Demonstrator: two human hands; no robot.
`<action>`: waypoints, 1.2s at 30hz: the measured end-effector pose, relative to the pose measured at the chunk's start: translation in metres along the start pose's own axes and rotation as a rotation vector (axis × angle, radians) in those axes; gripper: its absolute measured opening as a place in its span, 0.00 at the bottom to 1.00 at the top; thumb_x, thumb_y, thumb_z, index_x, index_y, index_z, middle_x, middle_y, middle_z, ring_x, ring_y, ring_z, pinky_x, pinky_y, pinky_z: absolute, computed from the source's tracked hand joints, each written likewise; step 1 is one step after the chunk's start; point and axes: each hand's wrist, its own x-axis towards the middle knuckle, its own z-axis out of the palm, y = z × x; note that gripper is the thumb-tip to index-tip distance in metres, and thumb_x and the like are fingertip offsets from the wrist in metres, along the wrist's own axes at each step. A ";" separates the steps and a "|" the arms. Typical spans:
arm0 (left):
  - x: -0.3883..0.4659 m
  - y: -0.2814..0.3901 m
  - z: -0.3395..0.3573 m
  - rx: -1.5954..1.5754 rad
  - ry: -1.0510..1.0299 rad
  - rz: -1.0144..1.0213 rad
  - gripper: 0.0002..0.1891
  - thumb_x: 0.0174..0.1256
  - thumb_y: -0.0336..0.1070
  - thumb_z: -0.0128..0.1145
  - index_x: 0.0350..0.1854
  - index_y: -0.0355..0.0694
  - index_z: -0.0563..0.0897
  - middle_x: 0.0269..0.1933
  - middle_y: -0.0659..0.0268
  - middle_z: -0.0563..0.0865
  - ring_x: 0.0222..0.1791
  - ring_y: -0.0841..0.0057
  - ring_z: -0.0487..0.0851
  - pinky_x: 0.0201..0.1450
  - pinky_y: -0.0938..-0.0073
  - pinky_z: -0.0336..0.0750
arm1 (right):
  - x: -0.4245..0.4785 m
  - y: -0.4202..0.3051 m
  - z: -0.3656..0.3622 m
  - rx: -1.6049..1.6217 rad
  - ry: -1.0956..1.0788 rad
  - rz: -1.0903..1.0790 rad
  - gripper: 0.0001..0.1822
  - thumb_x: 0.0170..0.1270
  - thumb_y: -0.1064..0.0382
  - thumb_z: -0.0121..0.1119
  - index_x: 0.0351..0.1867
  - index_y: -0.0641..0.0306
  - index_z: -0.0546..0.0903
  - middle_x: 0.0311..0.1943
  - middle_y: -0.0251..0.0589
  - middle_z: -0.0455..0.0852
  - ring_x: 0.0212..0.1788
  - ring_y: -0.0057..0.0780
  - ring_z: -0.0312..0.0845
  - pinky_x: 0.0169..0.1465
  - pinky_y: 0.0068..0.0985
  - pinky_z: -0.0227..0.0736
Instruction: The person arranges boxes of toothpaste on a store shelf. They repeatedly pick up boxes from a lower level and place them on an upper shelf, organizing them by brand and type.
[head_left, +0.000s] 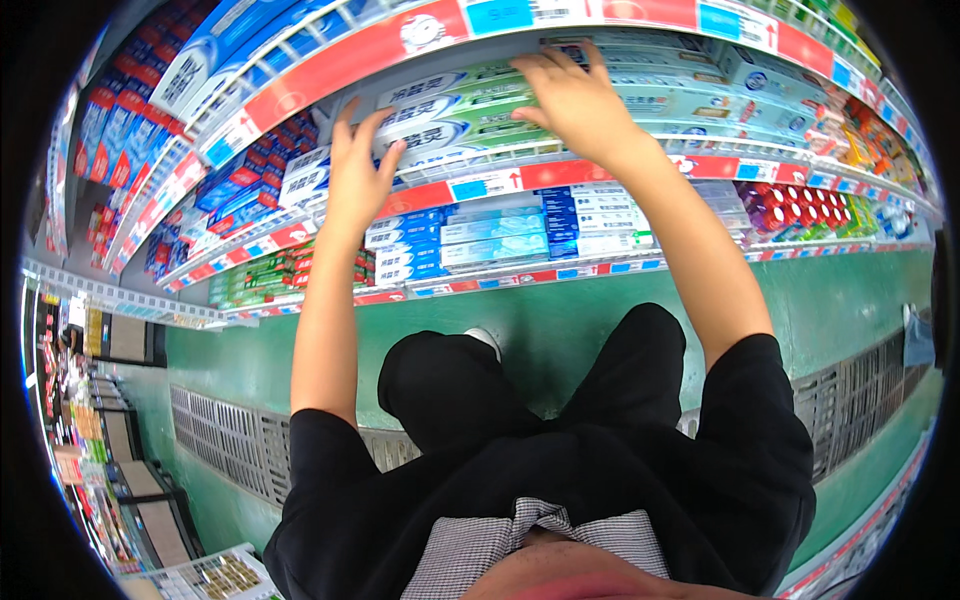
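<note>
White-and-green toothpaste cartons lie stacked on the upper shelf before me, between my two hands. My left hand is at their left end, its fingers spread and its thumb over the end of a lower carton. At their right end is my right hand, fingers apart over the green ends and the neighbouring pale blue-green cartons. Neither hand is closed around a carton. Whether the fingertips press on the cardboard cannot be told. Left of my left hand, white cartons stand beside blue-and-red ones.
A white wire guard runs along the shelf front, above a red price strip. Overhead is another shelf edge. The lower shelf holds blue-and-white cartons. Floor grates cross the green floor behind my knees.
</note>
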 end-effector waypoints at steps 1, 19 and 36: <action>0.000 -0.002 0.003 -0.058 0.004 -0.015 0.32 0.75 0.41 0.82 0.80 0.47 0.85 0.91 0.40 0.69 0.86 0.35 0.75 0.86 0.49 0.75 | -0.001 0.000 0.000 -0.019 0.023 0.004 0.35 0.80 0.38 0.71 0.81 0.51 0.82 0.79 0.37 0.87 0.87 0.45 0.76 0.91 0.69 0.53; -0.007 0.007 0.039 -0.309 -0.004 -0.262 0.40 0.76 0.30 0.77 0.88 0.37 0.74 0.84 0.35 0.78 0.83 0.45 0.81 0.86 0.53 0.74 | -0.008 0.018 0.000 0.051 -0.004 -0.098 0.34 0.80 0.41 0.73 0.78 0.59 0.85 0.79 0.45 0.88 0.85 0.50 0.79 0.89 0.49 0.70; -0.175 0.158 0.145 -0.136 -1.117 0.189 0.10 0.81 0.36 0.67 0.58 0.40 0.92 0.57 0.50 0.95 0.59 0.45 0.94 0.63 0.47 0.88 | -0.246 -0.055 0.047 0.796 0.215 0.279 0.13 0.75 0.76 0.67 0.56 0.62 0.88 0.51 0.49 0.90 0.56 0.55 0.89 0.62 0.45 0.83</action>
